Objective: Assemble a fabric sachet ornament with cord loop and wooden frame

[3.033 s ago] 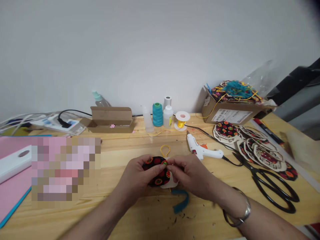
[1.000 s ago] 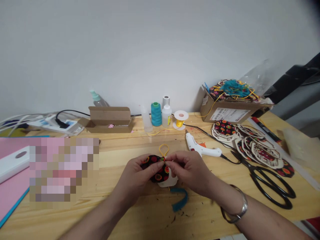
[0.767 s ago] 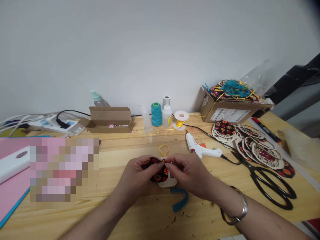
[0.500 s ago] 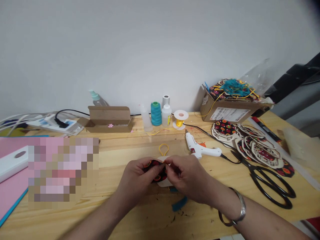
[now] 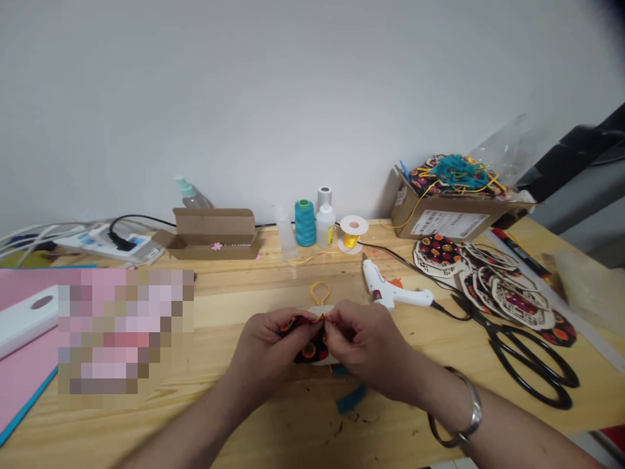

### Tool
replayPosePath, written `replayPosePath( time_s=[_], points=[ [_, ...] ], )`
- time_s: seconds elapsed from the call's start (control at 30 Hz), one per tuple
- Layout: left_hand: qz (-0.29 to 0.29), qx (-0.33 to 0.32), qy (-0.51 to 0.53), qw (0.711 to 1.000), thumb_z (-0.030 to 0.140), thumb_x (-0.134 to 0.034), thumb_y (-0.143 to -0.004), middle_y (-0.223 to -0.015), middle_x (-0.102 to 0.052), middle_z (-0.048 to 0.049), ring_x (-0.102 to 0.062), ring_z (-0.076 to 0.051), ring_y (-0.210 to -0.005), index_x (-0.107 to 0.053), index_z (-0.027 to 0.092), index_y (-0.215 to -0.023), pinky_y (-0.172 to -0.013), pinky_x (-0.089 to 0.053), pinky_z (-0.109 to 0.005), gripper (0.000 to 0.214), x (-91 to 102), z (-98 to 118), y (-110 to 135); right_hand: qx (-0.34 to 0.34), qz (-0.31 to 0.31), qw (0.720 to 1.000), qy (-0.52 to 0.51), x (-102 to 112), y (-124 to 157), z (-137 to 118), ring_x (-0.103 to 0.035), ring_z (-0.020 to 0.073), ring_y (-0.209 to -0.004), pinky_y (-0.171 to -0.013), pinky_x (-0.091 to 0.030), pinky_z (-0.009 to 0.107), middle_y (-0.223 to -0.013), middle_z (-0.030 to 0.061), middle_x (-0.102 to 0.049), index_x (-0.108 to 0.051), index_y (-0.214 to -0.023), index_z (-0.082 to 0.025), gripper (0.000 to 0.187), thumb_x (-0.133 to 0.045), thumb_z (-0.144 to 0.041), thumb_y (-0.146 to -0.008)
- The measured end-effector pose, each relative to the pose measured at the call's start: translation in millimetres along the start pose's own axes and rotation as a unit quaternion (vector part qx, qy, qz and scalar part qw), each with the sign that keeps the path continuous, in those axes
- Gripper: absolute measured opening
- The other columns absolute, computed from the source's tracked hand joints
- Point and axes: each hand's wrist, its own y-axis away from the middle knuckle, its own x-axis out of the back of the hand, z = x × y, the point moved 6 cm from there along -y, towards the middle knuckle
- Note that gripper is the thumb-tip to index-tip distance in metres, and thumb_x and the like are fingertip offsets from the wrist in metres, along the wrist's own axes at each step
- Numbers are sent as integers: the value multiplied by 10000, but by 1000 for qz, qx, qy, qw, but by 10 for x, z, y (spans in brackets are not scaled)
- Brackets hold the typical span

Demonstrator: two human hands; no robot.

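A piece of dark fabric printed with red and orange round motifs (image 5: 311,350) lies between my hands, over a pale flat piece (image 5: 331,359). My left hand (image 5: 273,342) is closed on the fabric's left side, thumb on top. The fingertips of my right hand (image 5: 364,339) pinch the fabric's upper edge; the exact spot is partly hidden by the fingers. A yellow cord loop (image 5: 320,292) sticks out beyond the far edge. Below the hands, a teal tassel (image 5: 350,398) rests on the wooden table.
A white glue gun (image 5: 393,290) lies beyond my right hand, with black scissors (image 5: 530,355) and patterned cut-outs (image 5: 520,299) to the right. Thread spools (image 5: 305,223), bottles and an open cardboard box (image 5: 215,244) line the wall. A fuller box (image 5: 444,218) stands at back right.
My hands stay in nearly the same place. The fabric's upper edge is raised slightly between my fingertips, and more of its printed front shows.
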Motion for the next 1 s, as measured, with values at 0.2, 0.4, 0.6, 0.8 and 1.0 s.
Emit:
replayPosePath(
  time_s=[0.2,0.4,0.6,0.8,1.0],
  points=[
    [-2,-82,-50,995,166,-634,-730,-687,-734,19,-643,-123,-616,-750,229,-738,-589,-506,-186,132,0,70,30,-57,-5,993,-105,-30,3,29,-441,58,-465,-430,-305,163,-522,-44,-521,-529,-632,-165,156,-463,-165,-773],
    [11,-46,-6,999,175,-694,-678,-653,-730,-2,-641,-136,-606,-747,202,-688,-587,-509,-199,61,15,49,48,-142,-39,954,-260,-102,-9,143,-507,65,-421,-401,-387,158,-501,-51,-567,-548,-683,-170,104,-483,-184,-763],
    [3,91,150,985,291,-734,-671,-670,-723,-40,-647,-151,-586,-722,148,-728,-568,-527,-239,154,9,-97,41,-210,-5,922,-325,77,-102,244,-452,56,-324,-334,-343,151,-437,-40,-570,-515,-631,-163,191,-556,-302,-755],
    [29,149,245,958,284,-735,-670,-627,-713,-62,-648,-151,-538,-699,110,-707,-494,-489,-205,182,37,-167,-33,-123,-311,873,-356,-78,146,-100,-477,42,-410,-410,-379,135,-512,-44,-547,-575,-722,-142,190,-539,-303,-817],
    [30,170,298,939,212,-720,-633,-672,-725,-102,-680,-217,-603,-707,83,-759,-543,-523,-271,181,13,-168,-46,175,-500,838,-132,-262,402,-396,-454,32,-536,-498,-357,105,-597,-52,-530,-577,-621,-120,164,-556,-5,-737]
  ],
)
